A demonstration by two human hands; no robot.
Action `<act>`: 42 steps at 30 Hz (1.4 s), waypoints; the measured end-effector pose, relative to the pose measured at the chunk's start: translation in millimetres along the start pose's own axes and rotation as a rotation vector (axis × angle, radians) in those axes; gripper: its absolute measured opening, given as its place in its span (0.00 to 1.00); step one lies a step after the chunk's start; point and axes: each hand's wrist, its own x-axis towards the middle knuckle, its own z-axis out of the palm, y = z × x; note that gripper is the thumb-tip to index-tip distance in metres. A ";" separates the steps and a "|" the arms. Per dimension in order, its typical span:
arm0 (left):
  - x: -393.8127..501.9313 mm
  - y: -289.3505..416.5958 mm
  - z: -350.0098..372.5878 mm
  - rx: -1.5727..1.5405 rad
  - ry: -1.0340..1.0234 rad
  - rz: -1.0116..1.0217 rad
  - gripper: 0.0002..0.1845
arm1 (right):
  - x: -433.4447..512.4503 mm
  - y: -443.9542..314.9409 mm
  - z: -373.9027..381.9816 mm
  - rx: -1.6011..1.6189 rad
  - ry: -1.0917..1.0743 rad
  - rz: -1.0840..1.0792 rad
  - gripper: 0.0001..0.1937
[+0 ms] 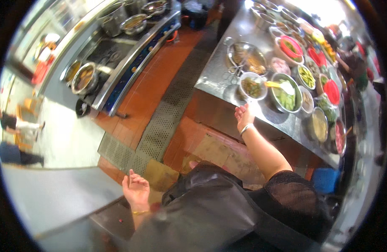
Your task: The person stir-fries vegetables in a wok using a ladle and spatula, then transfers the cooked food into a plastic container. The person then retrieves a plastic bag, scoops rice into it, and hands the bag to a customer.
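My right hand (244, 116), with a silver bangle at the wrist, is at the near edge of a steel counter (212, 74). Its fingers are at the base of a translucent plastic tub (253, 86) of chopped food; whether they touch or grip it I cannot tell. A yellow-handled white spoon or scoop (284, 86) lies over a steel bowl of green vegetable pieces (283, 99). Behind the tub sits a wide steel pan (247, 56) of brown food, with wire handles beside it. Low at the left, my left hand (136, 189) is raised palm up, fingers apart, holding nothing.
Across a perforated drain grating (162, 126) stands a steel cooking range (108, 56) with pots (84, 78). Many bowls and red plastic baskets (332, 92) crowd the counter. People stand at the far left (12, 123) and far right (354, 63). A blue stool or bin (325, 180) is beside me.
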 end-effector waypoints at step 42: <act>288.6 640.8 125.4 0.205 0.135 0.411 0.21 | -369.3 497.8 773.9 -0.824 -1.498 0.211 0.06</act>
